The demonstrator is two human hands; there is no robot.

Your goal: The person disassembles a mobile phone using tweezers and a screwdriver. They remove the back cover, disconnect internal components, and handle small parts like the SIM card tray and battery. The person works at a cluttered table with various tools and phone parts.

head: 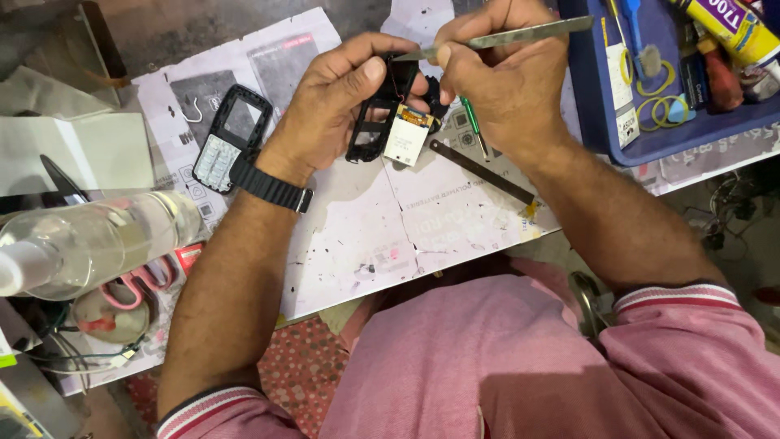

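My left hand (337, 102) holds a black phone frame (375, 122) above the paper-covered bench, with a small white display module (406, 134) hanging loose from it. My right hand (500, 77) grips metal tweezers (520, 35), whose tip touches the top of the frame near my left thumb. A black watch sits on my left wrist. The phone's front cover with its keypad (227, 138) lies on the paper to the left. Under my right hand lie a green-handled screwdriver (474, 122) and a flat dark metal tool (479, 171).
A blue tray (650, 142) at the upper right holds a glue tube (735, 28), a brush and rubber bands. A clear plastic bottle (93, 240) lies at the left over pink-handled scissors (142, 280). A white box (73, 150) sits at the far left. The bench edge runs near my lap.
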